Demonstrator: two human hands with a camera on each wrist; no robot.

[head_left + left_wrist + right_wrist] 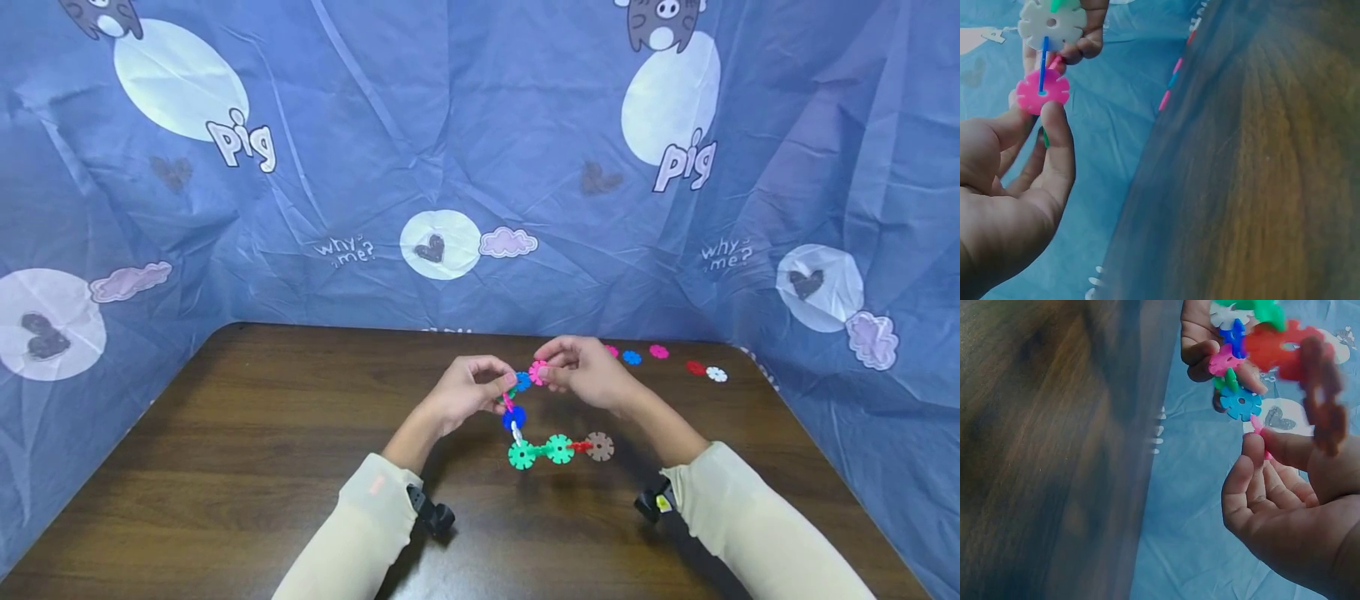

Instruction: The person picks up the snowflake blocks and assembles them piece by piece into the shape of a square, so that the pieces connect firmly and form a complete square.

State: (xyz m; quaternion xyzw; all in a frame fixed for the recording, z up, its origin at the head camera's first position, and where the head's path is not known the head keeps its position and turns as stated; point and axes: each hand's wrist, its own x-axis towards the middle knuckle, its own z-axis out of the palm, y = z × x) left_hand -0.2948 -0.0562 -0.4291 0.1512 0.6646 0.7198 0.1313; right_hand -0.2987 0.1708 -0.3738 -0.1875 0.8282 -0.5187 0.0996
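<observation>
1. Chain of notched plastic discs (559, 449) is hanging above the wooden table (285, 467), your left hand (467, 392) pinching it.
2. Your right hand (588, 373) is pinching a pink disc (537, 372) against its light-blue disc (1241, 403).

Now the multicoloured plastic-disc chain (558, 449) bridges left hand (467, 390) and right hand (592, 375); coloured plastic discs (632, 357) beyond, right, on brown wooden table (262, 417)!

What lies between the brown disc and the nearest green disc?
In the head view, a red disc, seen edge-on, links the brown disc to that green disc.
</observation>
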